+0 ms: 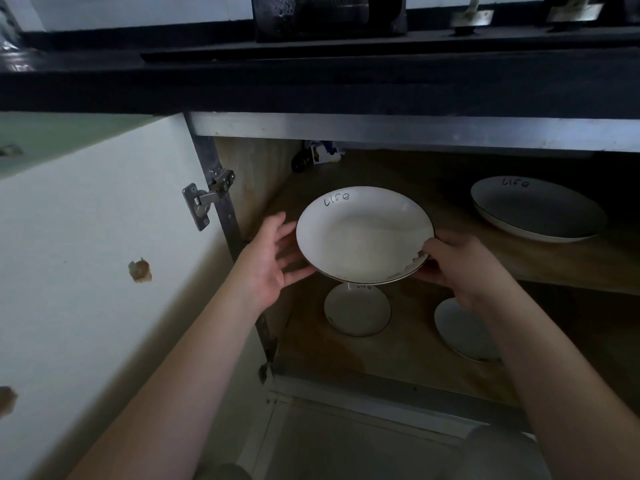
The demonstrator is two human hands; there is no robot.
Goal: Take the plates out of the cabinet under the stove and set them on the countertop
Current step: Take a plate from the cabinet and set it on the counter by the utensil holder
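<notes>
A white plate (360, 233) marked "life" is lifted in front of the open cabinet. My right hand (457, 261) grips its right rim, thumb on top. My left hand (270, 261) is spread under the plate's left edge with fingers straight. A second large white plate (536, 209) lies on the upper wooden shelf (571, 268) at the right. Two smaller white plates (356, 310) (460, 327) lie on the cabinet floor below, the right one partly hidden by my right forearm.
The cabinet door (97, 254) stands swung open at the left, its hinge (204, 199) near my left hand. The dark countertop edge (311, 84) runs overhead with stove parts (329, 15) on it. Small dark items (318, 154) sit at the cabinet's back.
</notes>
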